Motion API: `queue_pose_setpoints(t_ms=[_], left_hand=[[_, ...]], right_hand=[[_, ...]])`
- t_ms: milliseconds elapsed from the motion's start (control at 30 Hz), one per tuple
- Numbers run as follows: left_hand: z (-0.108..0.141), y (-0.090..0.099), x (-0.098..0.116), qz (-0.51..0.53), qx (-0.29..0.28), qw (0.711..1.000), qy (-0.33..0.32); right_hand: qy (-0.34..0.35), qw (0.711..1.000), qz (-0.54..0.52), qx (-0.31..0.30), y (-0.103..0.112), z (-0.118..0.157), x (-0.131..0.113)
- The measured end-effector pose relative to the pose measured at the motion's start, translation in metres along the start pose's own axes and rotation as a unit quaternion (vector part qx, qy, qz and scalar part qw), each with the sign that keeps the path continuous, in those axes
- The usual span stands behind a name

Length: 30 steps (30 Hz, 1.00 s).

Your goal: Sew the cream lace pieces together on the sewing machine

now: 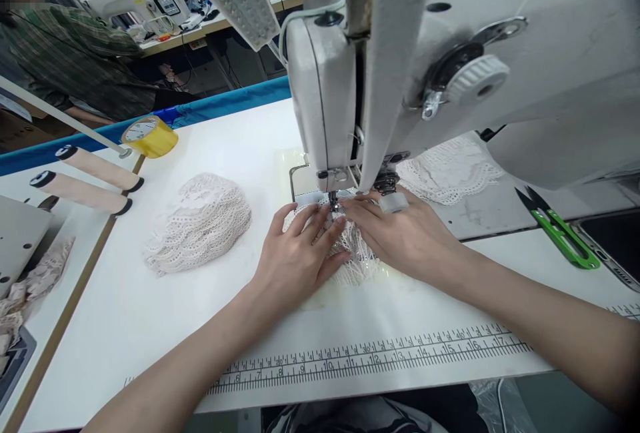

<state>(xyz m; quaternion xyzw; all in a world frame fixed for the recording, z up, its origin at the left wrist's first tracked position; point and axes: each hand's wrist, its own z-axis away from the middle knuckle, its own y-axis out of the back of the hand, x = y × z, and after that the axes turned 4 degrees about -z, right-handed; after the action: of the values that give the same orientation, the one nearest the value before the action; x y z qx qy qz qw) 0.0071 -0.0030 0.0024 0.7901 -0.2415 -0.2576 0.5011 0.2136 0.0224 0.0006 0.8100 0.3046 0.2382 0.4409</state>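
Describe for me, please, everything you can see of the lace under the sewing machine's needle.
The lace is off-white, thin-looking openwork, bunched into soft folds with rows of small holes. It lies low over the white table, beneath the sewing machine, its near edge spreading toward the person. The left hand lies on one side of it; fingers of the right hand touch the other. Hands and machine hide much of it.
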Motion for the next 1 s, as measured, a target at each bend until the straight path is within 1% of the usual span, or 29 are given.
queue_pose_setpoints(t_ms=[400, 500, 567, 600, 667, 767, 833, 900, 1000], left_hand=[[-0.001, -0.002, 0.000, -0.013, 0.016, 1.000, -0.001], [0.000, -0.003, 0.000, -0.014, 0.018, 1.000, 0.002], [0.001, -0.002, -0.001, -0.011, 0.033, 0.999, -0.002], [0.001, 0.000, -0.002, -0.005, 0.043, 0.999, -0.013], [0.003, 0.004, -0.005, 0.025, 0.055, 0.996, -0.068], [0.005, 0.010, -0.008, 0.072, 0.044, 0.984, -0.157], [0.006, 0.011, -0.008, 0.063, 0.046, 0.982, -0.173], [0.007, 0.010, -0.007, 0.058, 0.055, 0.986, -0.146], [0.008, 0.005, -0.004, 0.108, 0.077, 0.990, -0.044]], right_hand=[[-0.006, 1.000, -0.010, -0.016, -0.001, 0.001, -0.001], [0.003, 1.000, -0.019, -0.014, 0.000, 0.001, -0.001], [0.010, 0.999, -0.032, -0.009, 0.001, 0.002, -0.001], [0.013, 0.999, -0.041, -0.004, 0.002, 0.002, -0.001], [0.025, 0.998, -0.063, 0.009, 0.004, 0.002, -0.002], [0.053, 0.993, -0.100, 0.017, 0.007, 0.002, -0.004], [0.058, 0.990, -0.126, 0.014, 0.009, 0.002, -0.004], [0.048, 0.984, -0.169, 0.008, 0.012, 0.002, -0.003], [0.030, 0.969, -0.245, -0.009, 0.014, 0.002, 0.000]])
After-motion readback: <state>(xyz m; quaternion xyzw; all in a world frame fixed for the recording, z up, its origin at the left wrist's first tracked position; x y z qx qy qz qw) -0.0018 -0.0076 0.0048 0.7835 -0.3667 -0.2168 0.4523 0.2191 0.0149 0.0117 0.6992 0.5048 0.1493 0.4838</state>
